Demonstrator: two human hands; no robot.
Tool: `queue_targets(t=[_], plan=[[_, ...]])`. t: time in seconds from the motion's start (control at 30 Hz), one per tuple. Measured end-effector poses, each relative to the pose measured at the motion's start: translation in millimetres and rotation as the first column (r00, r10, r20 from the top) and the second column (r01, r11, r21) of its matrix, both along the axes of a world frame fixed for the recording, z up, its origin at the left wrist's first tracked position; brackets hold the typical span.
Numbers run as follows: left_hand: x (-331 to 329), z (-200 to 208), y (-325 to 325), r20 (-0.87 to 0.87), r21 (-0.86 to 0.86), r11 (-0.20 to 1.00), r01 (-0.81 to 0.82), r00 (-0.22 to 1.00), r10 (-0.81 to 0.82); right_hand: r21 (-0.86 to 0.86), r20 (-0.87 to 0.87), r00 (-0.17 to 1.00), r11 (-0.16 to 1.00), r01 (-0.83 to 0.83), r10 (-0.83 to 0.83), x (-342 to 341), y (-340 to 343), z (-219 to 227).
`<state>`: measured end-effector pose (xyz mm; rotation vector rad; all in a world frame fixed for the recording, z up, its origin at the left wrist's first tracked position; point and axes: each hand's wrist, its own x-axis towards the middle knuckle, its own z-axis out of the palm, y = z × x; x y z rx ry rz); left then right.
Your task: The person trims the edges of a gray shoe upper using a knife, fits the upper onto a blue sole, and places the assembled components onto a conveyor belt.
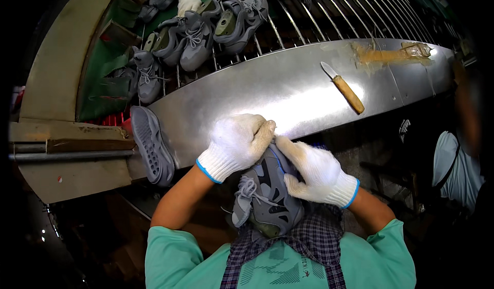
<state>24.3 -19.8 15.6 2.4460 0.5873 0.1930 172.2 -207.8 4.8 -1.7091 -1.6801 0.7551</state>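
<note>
A grey lace-up shoe upper (275,196) rests against my apron, its heel or toe end pointing away toward the metal ledge. My left hand (231,142), in a white knit glove, is closed with its fingertips pinching the far end of the upper. Gloved too, my right hand (319,173) grips the same upper from the right, with the fingers at its far tip and the thumb along its side. Whatever lies between the fingertips is hidden. To the left, a grey shoe sole (153,146) stands on the ledge's end, apart from both hands.
A wooden-handled knife (346,91) lies on the shiny metal ledge (247,93). Beyond it, several grey shoes (195,42) sit on a rack of metal bars (293,21), where another person's gloved hand (189,3) touches one. At right, a person's light-coloured clothing (453,165) shows.
</note>
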Motion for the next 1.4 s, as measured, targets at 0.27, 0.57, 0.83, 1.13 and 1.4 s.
queue_targets(t=[0.27,0.57,0.83,1.13,1.4], plan=[[-8,-14,-7,0.125,0.019,0.998,-0.061,0.990,0.058,0.103,0.051,0.998,0.994,0.022,-0.027,-19,-32,-4],[-33,-57,-14,0.448,-0.700,0.687,-0.195,0.630,0.635,0.200,0.027,0.999,0.980,-0.022,0.017,-11,-19,-1],[-58,-14,-42,0.259,-0.935,0.353,-0.039,0.606,0.752,0.121,0.071,0.997,0.992,-0.045,0.037,-23,19,14],[-100,-53,-62,0.069,-0.991,0.130,-0.019,0.767,0.638,0.609,0.019,0.996,0.789,-0.079,0.084,-36,-16,93],[-143,-62,-47,0.192,-0.935,0.350,0.064,0.919,0.343,0.152,-0.759,0.650,0.982,0.114,0.042,-8,-60,-16]])
